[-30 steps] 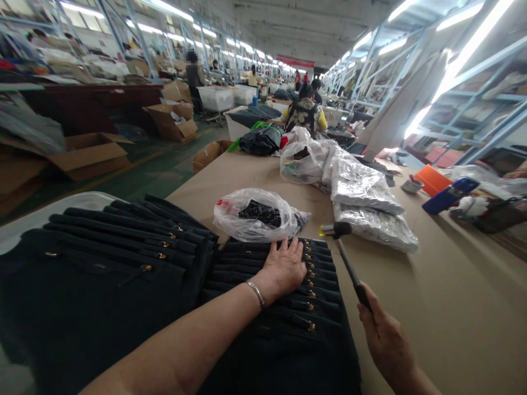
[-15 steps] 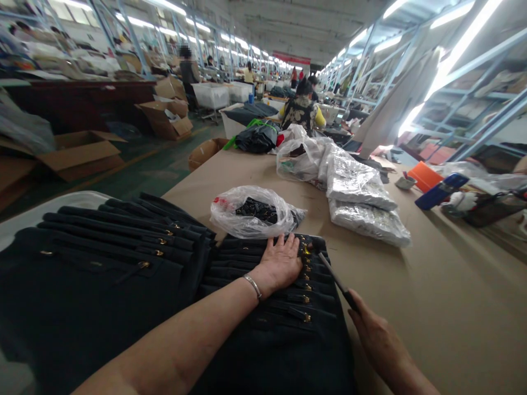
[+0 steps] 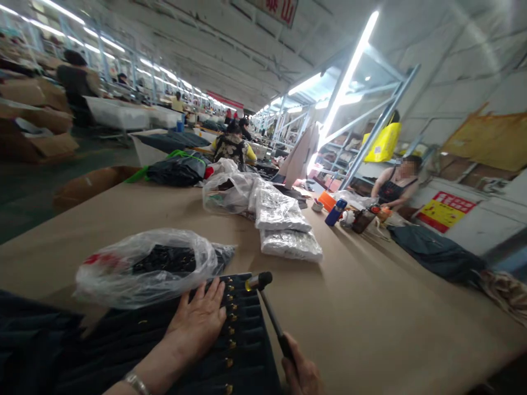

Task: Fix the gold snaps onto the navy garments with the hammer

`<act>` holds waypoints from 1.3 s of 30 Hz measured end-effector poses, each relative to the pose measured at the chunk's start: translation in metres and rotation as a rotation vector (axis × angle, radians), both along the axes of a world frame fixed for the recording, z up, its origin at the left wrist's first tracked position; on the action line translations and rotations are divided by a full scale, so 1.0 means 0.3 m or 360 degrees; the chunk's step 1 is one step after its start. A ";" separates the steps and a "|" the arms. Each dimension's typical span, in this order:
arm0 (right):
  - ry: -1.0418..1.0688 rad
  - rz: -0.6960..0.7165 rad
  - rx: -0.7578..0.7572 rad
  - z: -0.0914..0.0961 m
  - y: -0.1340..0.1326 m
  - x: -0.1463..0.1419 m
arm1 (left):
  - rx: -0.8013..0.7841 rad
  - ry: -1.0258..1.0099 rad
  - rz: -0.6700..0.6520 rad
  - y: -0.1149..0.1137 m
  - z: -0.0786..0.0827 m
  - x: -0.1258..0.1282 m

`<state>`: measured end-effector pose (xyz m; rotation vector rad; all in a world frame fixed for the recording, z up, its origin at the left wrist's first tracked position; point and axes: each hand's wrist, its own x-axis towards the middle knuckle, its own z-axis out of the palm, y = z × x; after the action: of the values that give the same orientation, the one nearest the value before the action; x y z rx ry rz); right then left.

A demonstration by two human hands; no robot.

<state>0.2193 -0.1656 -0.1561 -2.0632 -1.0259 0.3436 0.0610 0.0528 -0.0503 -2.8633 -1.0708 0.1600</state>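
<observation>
Dark navy fabric pieces (image 3: 246,329) lie overlapped in a row on the table, each showing a small gold-coloured metal fitting (image 3: 233,317) near one end. My left hand (image 3: 200,315) rests flat on them, fingers spread, just left of the fittings. In my right hand (image 3: 300,366) is the black handle of a small mallet (image 3: 258,281) with a yellow face and a black end. Its head is over the far end of the row; whether it touches the fabric I cannot tell. A clear plastic bag (image 3: 99,277) of black parts with gold bits lies beyond my left hand.
Plastic-wrapped packs (image 3: 290,244) are stacked further back on the brown table (image 3: 370,307). A blue bottle (image 3: 335,213) stands right of them. Dark cloth (image 3: 432,249) lies at the right edge. A co-worker (image 3: 397,181) is behind the table at right; another (image 3: 234,145) sits further back.
The view has swung to the right, bringing a co-worker and a yellow bag into sight. The mallet's head now shows clearly above the row's far end. My left hand still presses on the fabric.
</observation>
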 end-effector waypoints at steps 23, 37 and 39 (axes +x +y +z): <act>-0.0080 0.0360 -0.0156 0.150 -0.116 0.055 | -0.0163 -0.0201 0.0109 -0.029 -0.009 0.000; -0.0345 0.0314 0.0026 0.157 -0.130 0.040 | -0.0180 -0.0300 0.0089 -0.029 -0.022 -0.002; -0.0319 0.0482 -0.0121 0.138 -0.126 0.055 | -0.0196 -0.0294 0.0101 -0.031 -0.023 -0.001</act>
<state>0.2357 -0.2034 -0.1146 -2.0394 -1.4741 0.3375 0.0608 0.0434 -0.0572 -3.0038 -1.2252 -0.0373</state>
